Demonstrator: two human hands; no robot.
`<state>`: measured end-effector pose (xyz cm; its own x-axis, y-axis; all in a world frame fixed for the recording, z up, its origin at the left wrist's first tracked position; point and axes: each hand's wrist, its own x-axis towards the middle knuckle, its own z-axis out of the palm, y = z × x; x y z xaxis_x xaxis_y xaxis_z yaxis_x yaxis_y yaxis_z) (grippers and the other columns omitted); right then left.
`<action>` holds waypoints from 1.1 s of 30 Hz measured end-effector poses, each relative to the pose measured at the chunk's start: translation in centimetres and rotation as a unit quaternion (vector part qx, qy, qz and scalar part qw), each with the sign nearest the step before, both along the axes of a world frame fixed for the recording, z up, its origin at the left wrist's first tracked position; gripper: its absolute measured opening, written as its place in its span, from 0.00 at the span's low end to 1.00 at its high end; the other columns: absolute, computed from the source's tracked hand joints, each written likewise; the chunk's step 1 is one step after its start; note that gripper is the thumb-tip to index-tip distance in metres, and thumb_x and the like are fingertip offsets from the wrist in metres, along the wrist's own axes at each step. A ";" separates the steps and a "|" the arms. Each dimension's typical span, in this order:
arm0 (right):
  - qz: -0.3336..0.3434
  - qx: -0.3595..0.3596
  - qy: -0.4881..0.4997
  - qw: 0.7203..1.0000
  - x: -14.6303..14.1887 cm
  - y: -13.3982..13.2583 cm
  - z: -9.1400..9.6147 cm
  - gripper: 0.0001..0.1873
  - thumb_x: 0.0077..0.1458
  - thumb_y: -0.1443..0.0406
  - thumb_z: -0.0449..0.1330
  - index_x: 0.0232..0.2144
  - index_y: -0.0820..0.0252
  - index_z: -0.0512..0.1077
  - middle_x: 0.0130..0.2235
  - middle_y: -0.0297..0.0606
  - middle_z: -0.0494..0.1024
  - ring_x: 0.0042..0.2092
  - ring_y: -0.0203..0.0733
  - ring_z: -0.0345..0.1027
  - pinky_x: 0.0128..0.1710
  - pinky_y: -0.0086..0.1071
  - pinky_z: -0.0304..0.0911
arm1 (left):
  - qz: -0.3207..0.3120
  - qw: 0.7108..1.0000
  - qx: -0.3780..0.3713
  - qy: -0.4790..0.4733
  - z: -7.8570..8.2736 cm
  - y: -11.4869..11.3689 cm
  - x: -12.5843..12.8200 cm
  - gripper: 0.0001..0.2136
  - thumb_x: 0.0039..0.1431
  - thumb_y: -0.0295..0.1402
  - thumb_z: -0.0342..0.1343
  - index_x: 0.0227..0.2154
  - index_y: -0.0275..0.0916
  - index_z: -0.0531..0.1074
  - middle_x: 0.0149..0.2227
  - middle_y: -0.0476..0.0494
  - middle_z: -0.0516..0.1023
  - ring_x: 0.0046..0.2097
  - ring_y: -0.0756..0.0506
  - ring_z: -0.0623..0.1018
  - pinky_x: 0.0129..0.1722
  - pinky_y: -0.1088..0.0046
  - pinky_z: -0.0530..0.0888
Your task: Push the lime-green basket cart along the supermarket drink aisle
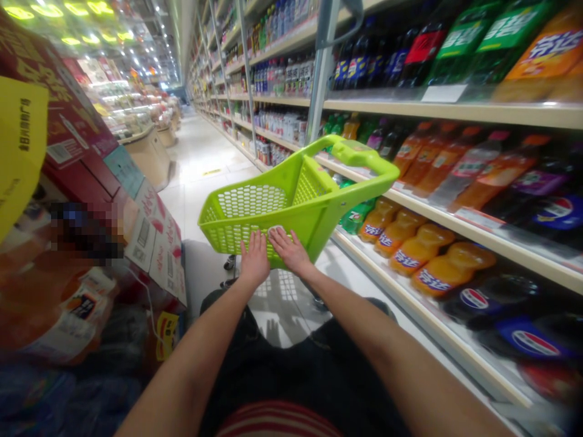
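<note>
A lime-green plastic shopping basket cart [273,203] stands tilted in the supermarket aisle, its handle [364,159] up at the right. My left hand [254,261] lies flat against the basket's near perforated wall, fingers stretched upward. My right hand [288,247] rests beside it on the same wall, fingers out, with a small white thing under its fingertips that I cannot make out. Both forearms reach forward from below. The basket looks empty inside.
Shelves of soft-drink bottles [428,261] run along the right, orange, cola and green ones. Stacked red cartons [150,237] and packaged goods crowd the left. The white tiled aisle floor [200,158] stretches ahead past more displays. My dark-clothed legs are below.
</note>
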<state>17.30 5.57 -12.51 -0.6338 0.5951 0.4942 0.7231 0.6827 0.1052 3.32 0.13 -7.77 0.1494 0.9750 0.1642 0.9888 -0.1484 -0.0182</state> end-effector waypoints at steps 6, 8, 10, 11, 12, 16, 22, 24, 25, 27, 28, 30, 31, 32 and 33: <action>0.004 0.022 0.005 1.000 1.4 -0.9 -1.1 0.23 0.56 0.73 0.47 0.55 0.63 0.60 0.59 0.46 0.57 0.61 0.49 0.46 0.57 0.52 0.46 | -0.008 1.000 0.002 -0.005 -0.5 0.2 0.4 0.32 0.49 0.26 0.44 0.60 0.30 0.46 0.64 0.38 0.42 0.64 0.42 0.43 0.60 0.52 0.43; 0.003 0.051 0.032 0.998 1.6 -0.5 0.3 0.24 0.57 0.72 0.46 0.56 0.60 0.58 0.60 0.45 0.57 0.62 0.47 0.43 0.58 0.52 0.43 | 0.000 1.000 0.009 -0.008 -0.2 0.5 0.5 0.32 0.49 0.26 0.44 0.60 0.28 0.46 0.64 0.37 0.42 0.64 0.41 0.43 0.60 0.52 0.43; -0.010 0.079 0.063 0.995 1.7 0.1 1.9 0.24 0.58 0.72 0.45 0.57 0.59 0.57 0.60 0.44 0.57 0.63 0.46 0.41 0.58 0.51 0.40 | 0.007 1.000 0.016 -0.007 0.3 0.7 0.7 0.32 0.49 0.27 0.44 0.60 0.28 0.46 0.64 0.37 0.42 0.64 0.41 0.43 0.60 0.51 0.44; -0.021 0.092 0.077 0.993 1.8 0.5 2.7 0.24 0.58 0.72 0.45 0.57 0.59 0.57 0.59 0.44 0.57 0.63 0.46 0.41 0.59 0.51 0.39 | 0.009 1.000 0.018 -0.004 0.5 0.8 0.9 0.32 0.50 0.27 0.43 0.60 0.27 0.46 0.64 0.37 0.42 0.64 0.41 0.43 0.60 0.51 0.44; -0.030 0.101 0.086 0.991 2.0 0.8 3.2 0.24 0.58 0.72 0.45 0.57 0.59 0.57 0.59 0.45 0.58 0.63 0.46 0.42 0.58 0.51 0.39 | 0.009 1.000 0.020 -0.001 0.6 0.8 1.1 0.32 0.50 0.27 0.43 0.60 0.27 0.46 0.64 0.37 0.42 0.64 0.41 0.44 0.60 0.51 0.45; -0.035 0.102 0.062 0.992 3.1 1.1 2.5 0.23 0.57 0.73 0.46 0.55 0.60 0.59 0.58 0.44 0.59 0.61 0.48 0.46 0.57 0.51 0.43 | -0.010 0.999 0.025 0.016 0.7 0.4 2.1 0.31 0.50 0.27 0.43 0.60 0.29 0.46 0.64 0.38 0.43 0.64 0.41 0.45 0.60 0.51 0.46; -0.048 0.046 0.003 0.998 5.5 -0.6 -1.5 0.22 0.56 0.74 0.46 0.53 0.60 0.61 0.59 0.44 0.59 0.60 0.49 0.49 0.55 0.52 0.48 | -0.049 0.998 0.036 0.026 0.0 0.0 3.3 0.31 0.50 0.26 0.42 0.60 0.30 0.47 0.64 0.40 0.43 0.64 0.43 0.44 0.60 0.53 0.45; -0.046 0.046 0.005 0.998 6.1 -0.9 -1.2 0.23 0.56 0.74 0.46 0.54 0.60 0.61 0.59 0.45 0.59 0.61 0.48 0.49 0.55 0.52 0.48 | -0.052 0.998 0.037 0.025 0.0 0.1 3.6 0.31 0.50 0.26 0.42 0.60 0.30 0.47 0.64 0.40 0.43 0.64 0.43 0.44 0.60 0.52 0.46; -0.046 0.054 0.012 0.997 6.2 -1.0 -0.6 0.23 0.57 0.73 0.46 0.54 0.60 0.61 0.59 0.45 0.59 0.61 0.48 0.48 0.56 0.51 0.47 | -0.053 0.998 0.037 0.024 0.2 0.2 3.8 0.31 0.50 0.26 0.42 0.60 0.30 0.47 0.64 0.40 0.43 0.64 0.42 0.44 0.60 0.52 0.46; -0.049 0.083 0.036 0.995 6.4 -0.9 1.2 0.22 0.58 0.72 0.46 0.55 0.59 0.60 0.58 0.44 0.59 0.62 0.46 0.46 0.57 0.51 0.44 | -0.054 0.998 0.038 0.024 0.7 0.4 4.3 0.31 0.50 0.27 0.43 0.60 0.29 0.47 0.64 0.39 0.43 0.64 0.42 0.44 0.60 0.52 0.46; -0.053 0.101 0.051 0.992 6.4 -0.7 2.3 0.22 0.58 0.71 0.46 0.55 0.59 0.59 0.59 0.44 0.59 0.62 0.46 0.45 0.58 0.50 0.43 | -0.053 0.997 0.041 0.024 1.0 0.5 4.5 0.31 0.50 0.27 0.43 0.60 0.29 0.46 0.64 0.39 0.43 0.64 0.42 0.44 0.60 0.52 0.46; -0.064 0.126 0.075 0.987 6.2 -0.2 4.3 0.22 0.59 0.70 0.46 0.55 0.58 0.59 0.59 0.44 0.58 0.62 0.46 0.42 0.58 0.51 0.40 | -0.054 0.997 0.051 0.026 1.7 0.5 5.1 0.31 0.50 0.27 0.43 0.60 0.28 0.46 0.64 0.38 0.42 0.64 0.42 0.44 0.60 0.52 0.45; -0.069 0.131 0.082 0.986 6.2 0.1 5.0 0.22 0.59 0.70 0.46 0.55 0.59 0.59 0.59 0.44 0.58 0.63 0.46 0.42 0.58 0.51 0.39 | -0.055 0.997 0.056 0.028 2.0 0.5 5.3 0.31 0.51 0.27 0.43 0.60 0.28 0.46 0.64 0.38 0.42 0.64 0.42 0.44 0.60 0.52 0.45; -0.072 0.131 0.085 0.985 6.1 0.3 5.4 0.22 0.59 0.70 0.46 0.55 0.59 0.59 0.59 0.45 0.57 0.63 0.46 0.41 0.58 0.52 0.39 | -0.056 0.996 0.059 0.030 2.3 0.4 5.6 0.31 0.51 0.27 0.43 0.60 0.28 0.46 0.64 0.38 0.42 0.64 0.42 0.44 0.60 0.52 0.45; -0.073 0.127 0.083 0.986 6.1 0.4 5.5 0.22 0.59 0.70 0.46 0.55 0.59 0.59 0.60 0.45 0.57 0.63 0.46 0.41 0.58 0.52 0.40 | -0.059 0.996 0.061 0.032 2.6 0.3 5.8 0.31 0.51 0.27 0.43 0.60 0.28 0.46 0.64 0.38 0.42 0.64 0.42 0.44 0.60 0.52 0.45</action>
<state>23.42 5.98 -6.97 -0.4481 0.5176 0.7289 0.8339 0.5359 0.1321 9.12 0.48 -5.21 0.2759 0.9232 0.2675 0.9607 -0.2561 -0.1067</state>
